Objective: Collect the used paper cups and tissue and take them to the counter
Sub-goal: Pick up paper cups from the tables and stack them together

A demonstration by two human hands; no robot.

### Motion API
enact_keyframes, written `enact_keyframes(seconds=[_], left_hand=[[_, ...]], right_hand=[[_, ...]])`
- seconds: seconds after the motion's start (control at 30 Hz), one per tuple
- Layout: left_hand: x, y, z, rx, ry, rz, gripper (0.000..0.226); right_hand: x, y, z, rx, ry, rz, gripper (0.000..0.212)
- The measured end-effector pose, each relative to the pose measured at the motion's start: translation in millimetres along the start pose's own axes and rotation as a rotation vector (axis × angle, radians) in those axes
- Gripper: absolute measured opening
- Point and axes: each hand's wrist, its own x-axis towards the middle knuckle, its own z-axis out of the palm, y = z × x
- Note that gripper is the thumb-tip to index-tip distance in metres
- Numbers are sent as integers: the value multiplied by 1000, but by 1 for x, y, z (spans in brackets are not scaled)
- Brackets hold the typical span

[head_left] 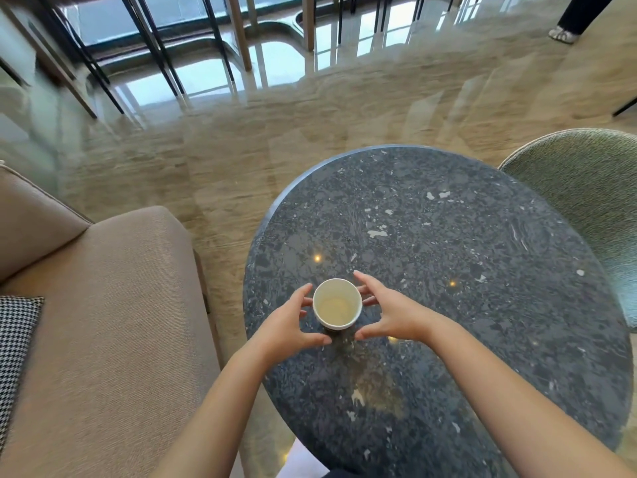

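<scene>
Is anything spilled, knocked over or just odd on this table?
Nothing stands out. The paper cup stands upright on the dark stone table, with a little pale liquid left inside and no spill around it. The left hand and right hand flank it. No tissue is in view.

A round, dark speckled stone table fills 5 o'clock. It stands on a glossy beige stone floor. At 8 o'clock is a tan upholstered sofa with a houndstooth cushion on it, and at 3 o'clock a green fabric chair. Thin black furniture legs stand at 11 o'clock, where daylight glares off the floor. A bystander's shoe shows at 1 o'clock.
</scene>
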Motion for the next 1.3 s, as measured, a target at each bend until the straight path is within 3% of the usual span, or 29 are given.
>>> enact_keyframes(seconds=[0.13,0.33,0.7,0.8,1.03,1.3], left_hand=[[-2,7,-1,-10,33,73,106],[-2,18,2,100,108,168,89],[-2,18,5,127,126,179,88],[-3,17,4,104,114,167,91],[-6,8,9,46,98,117,120],[6,-9,20,-52,74,20,127]], right_hand=[[-5,-10,-2,12,26,-67,108],[-5,-19,4,-90,127,-149,80],[-3,-18,7,-89,153,-144,77],[-4,-17,7,-93,133,-131,81],[-5,-6,10,-7,130,-50,111],[3,11,27,48,99,32,111]])
